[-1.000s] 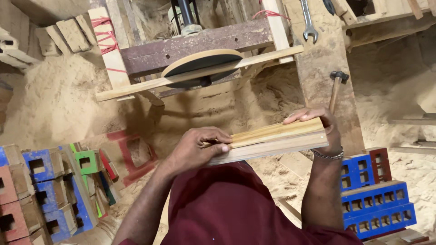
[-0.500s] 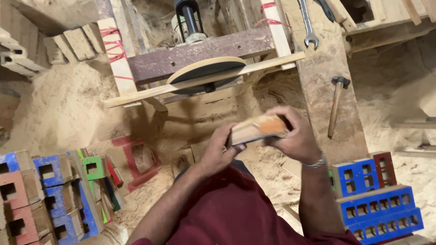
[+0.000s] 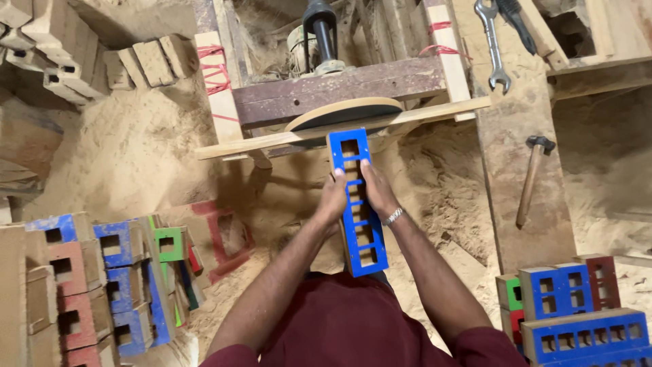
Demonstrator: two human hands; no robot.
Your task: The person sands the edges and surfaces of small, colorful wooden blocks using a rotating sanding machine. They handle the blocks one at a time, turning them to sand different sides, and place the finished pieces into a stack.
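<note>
Blue slotted wooden block, gripped by both hands, left, right, far end seemingly against sanding disc

Sanding disc blocks ahead of hands; sawdust open left.

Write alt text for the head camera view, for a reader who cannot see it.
Both hands, left hand and right hand, press a long blue wooden block with square cut-outs against a sanding disc. Sawdust lies all around, with a hammer, a spanner and stacked painted blocks nearby.
</note>
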